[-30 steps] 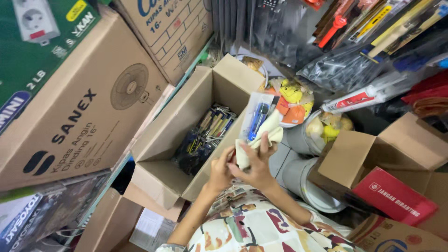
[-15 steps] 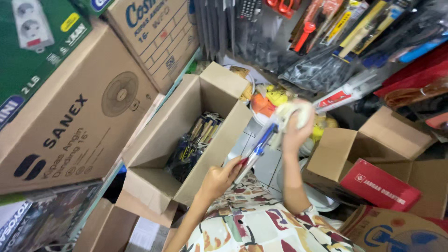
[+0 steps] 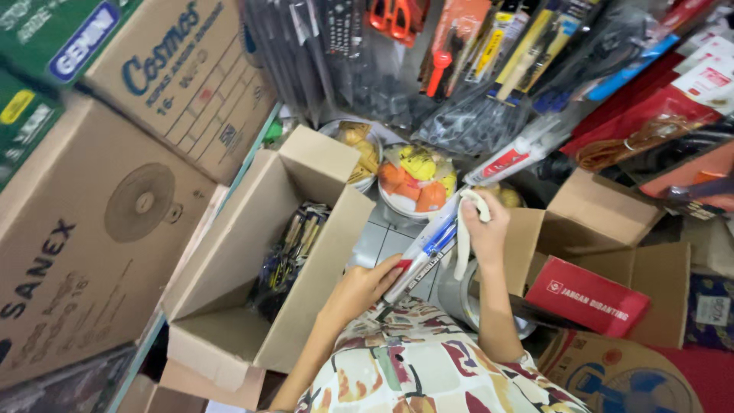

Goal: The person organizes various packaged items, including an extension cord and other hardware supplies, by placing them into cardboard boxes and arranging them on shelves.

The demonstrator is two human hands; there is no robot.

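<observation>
My left hand (image 3: 365, 286) grips the lower end of a long blue-and-white packaged item (image 3: 423, 252), which slants up to the right. My right hand (image 3: 485, 228) is raised beside its upper end and is closed on a strip of white plastic wrapping (image 3: 464, 243) that hangs down from my fingers. Both hands hover just right of an open cardboard box (image 3: 306, 268) that holds dark packaged tools (image 3: 289, 256). My patterned clothing (image 3: 428, 367) fills the bottom of the view.
Large cardboard boxes (image 3: 84, 229) are stacked at left. Bowls of yellow and orange items (image 3: 417, 180) sit behind the open box. Packaged tools (image 3: 489, 53) hang on the back wall. A red carton (image 3: 585, 294) lies in an open box at right.
My right hand has gone up and to the right with the white wrapping, away from my left hand. The packaged item now stretches between them. The view has shifted upward.
</observation>
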